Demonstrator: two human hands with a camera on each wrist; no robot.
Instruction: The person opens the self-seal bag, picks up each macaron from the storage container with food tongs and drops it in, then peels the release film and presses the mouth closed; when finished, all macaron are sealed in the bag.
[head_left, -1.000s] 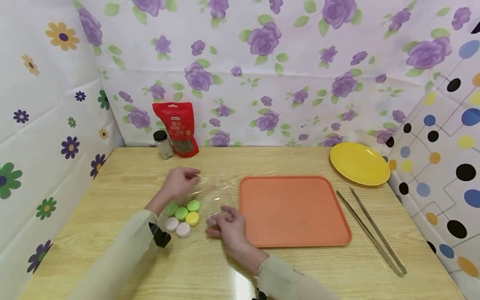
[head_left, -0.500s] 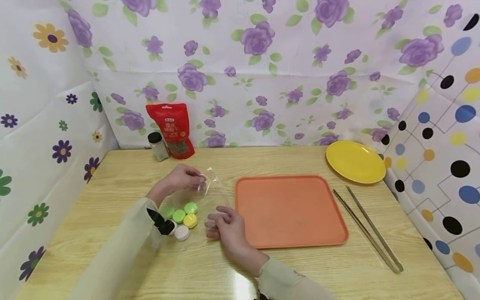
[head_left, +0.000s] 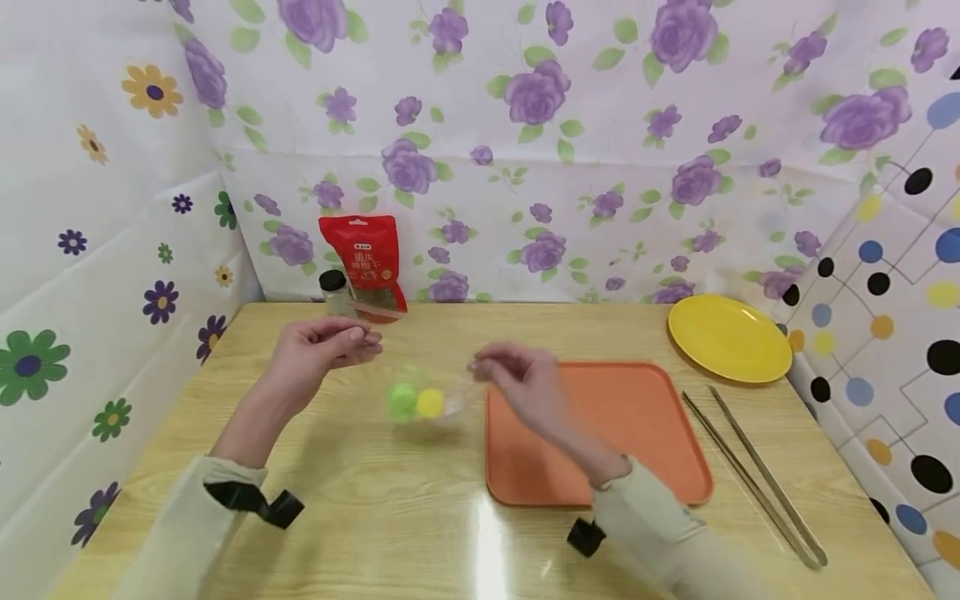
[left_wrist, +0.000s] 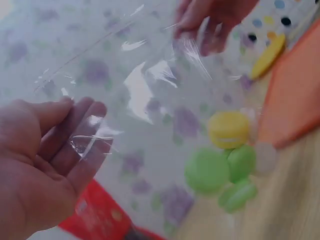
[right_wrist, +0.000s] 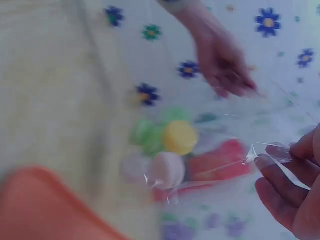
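A clear plastic bag hangs between my two hands above the table. My left hand pinches one upper corner between thumb and fingers, and my right hand pinches the opposite one. Round macarons are gathered low in the bag: a yellow macaron, several green macarons and pale pinkish macarons. In the head view they are blurred. The bag's own outline hardly shows there. My right hand is above the left part of the orange tray.
At the back left stand a red pouch and a black-capped shaker, partly behind the bag's top. A yellow plate lies at the back right. Long metal tongs lie right of the tray.
The macarons rested on the table under the bag film; now they hang off it, farther right. Both hands have risen and spread apart, the left leftward, the right rightward over the tray.
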